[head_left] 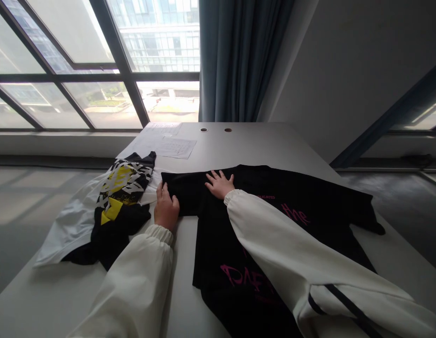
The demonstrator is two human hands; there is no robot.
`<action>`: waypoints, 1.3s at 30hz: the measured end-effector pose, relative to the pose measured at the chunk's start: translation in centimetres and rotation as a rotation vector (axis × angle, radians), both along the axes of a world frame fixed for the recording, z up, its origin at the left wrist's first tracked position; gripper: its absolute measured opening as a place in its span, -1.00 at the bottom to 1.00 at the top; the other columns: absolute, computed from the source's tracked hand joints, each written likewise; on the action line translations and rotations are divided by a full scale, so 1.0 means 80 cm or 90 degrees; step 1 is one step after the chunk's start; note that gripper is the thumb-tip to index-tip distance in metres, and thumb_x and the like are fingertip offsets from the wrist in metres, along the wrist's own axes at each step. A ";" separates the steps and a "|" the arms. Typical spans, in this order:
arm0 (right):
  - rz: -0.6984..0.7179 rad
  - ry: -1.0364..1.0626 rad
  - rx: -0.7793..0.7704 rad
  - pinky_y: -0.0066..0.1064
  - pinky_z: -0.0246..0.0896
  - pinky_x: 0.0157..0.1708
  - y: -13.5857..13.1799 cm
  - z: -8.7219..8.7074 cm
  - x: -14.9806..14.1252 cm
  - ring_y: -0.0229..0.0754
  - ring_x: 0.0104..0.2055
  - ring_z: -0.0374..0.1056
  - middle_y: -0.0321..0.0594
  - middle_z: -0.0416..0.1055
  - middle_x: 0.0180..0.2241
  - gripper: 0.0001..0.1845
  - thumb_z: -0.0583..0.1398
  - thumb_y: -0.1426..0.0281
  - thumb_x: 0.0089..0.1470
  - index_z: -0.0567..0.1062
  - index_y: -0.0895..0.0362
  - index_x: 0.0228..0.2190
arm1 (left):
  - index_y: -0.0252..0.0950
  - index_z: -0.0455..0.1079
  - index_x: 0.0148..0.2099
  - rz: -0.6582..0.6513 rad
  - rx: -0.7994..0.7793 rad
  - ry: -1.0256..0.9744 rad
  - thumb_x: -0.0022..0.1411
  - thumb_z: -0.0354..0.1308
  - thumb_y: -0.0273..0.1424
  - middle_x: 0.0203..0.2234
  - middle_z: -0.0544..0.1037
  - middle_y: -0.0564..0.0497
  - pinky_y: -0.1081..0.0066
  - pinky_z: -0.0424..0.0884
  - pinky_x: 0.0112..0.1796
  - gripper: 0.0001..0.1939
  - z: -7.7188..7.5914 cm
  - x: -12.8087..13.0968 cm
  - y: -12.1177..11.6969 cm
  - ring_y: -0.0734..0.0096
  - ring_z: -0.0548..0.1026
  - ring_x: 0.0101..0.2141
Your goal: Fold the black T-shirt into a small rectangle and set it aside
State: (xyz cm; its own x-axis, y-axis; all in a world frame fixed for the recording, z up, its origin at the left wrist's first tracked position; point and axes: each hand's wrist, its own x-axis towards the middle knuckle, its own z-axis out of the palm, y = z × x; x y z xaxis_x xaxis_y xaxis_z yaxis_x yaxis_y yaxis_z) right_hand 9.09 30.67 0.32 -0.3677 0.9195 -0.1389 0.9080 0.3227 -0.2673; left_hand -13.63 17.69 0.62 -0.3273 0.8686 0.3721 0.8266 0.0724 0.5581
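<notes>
A black T-shirt (218,244) with pink lettering lies spread over the white table, its collar side away from me. My left hand (166,209) rests at the end of its left sleeve, fingers stretched out along the hem. Flat on the shirt near the left shoulder is my right hand (220,184), its fingers spread. Neither hand grips anything. My right forearm covers part of the pink print. To the left lies a rumpled black, white and yellow printed garment (122,188), with white cloth (70,216) beside and under it.
The white table (260,145) has two round cable holes near its far edge. Sheets of paper (177,147) lie at the far left of the tabletop. Beyond stand large windows (161,42), a blue curtain (239,61) and a pale wall (344,70).
</notes>
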 end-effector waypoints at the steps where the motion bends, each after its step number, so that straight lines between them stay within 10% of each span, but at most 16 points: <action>1: -0.018 -0.001 -0.007 0.65 -0.53 0.31 -0.001 0.000 -0.004 0.32 0.57 -0.41 -0.31 -0.33 0.57 -0.26 -0.14 -0.13 0.40 0.01 -0.23 0.49 | -0.38 0.12 0.48 0.002 0.000 -0.001 0.36 0.02 -0.41 0.47 0.12 -0.29 0.06 0.37 0.30 -0.32 0.000 0.000 0.000 -0.05 0.27 0.39; 17: 0.017 -0.015 0.044 0.04 -0.35 0.49 0.016 -0.004 0.040 0.07 0.57 -0.26 -0.14 -0.20 0.56 -0.30 -0.16 0.11 0.47 0.08 0.08 0.49 | -0.46 0.17 0.46 0.037 -0.037 -0.017 0.36 0.01 -0.42 0.48 0.12 -0.31 0.04 0.33 0.33 -0.34 0.005 0.003 -0.003 -0.09 0.29 0.38; 29: -0.109 -0.041 -0.008 0.22 -0.47 0.45 0.007 0.001 0.034 0.35 0.57 -0.37 -0.13 -0.35 0.58 -0.25 -0.11 -0.10 0.41 0.01 -0.18 0.50 | -0.51 0.18 0.45 0.037 -0.039 -0.003 0.35 0.04 -0.40 0.47 0.14 -0.34 0.00 0.33 0.32 -0.34 0.003 0.003 -0.002 -0.14 0.26 0.39; 39: -0.047 -0.037 0.010 0.18 -0.48 0.46 -0.032 -0.004 -0.003 0.20 0.58 -0.38 0.04 -0.32 0.56 -0.14 -0.20 -0.09 0.43 -0.05 0.13 0.52 | -0.48 0.20 0.44 0.038 -0.022 -0.012 0.34 0.03 -0.42 0.46 0.16 -0.34 0.03 0.32 0.32 -0.35 -0.001 0.002 0.000 -0.10 0.28 0.38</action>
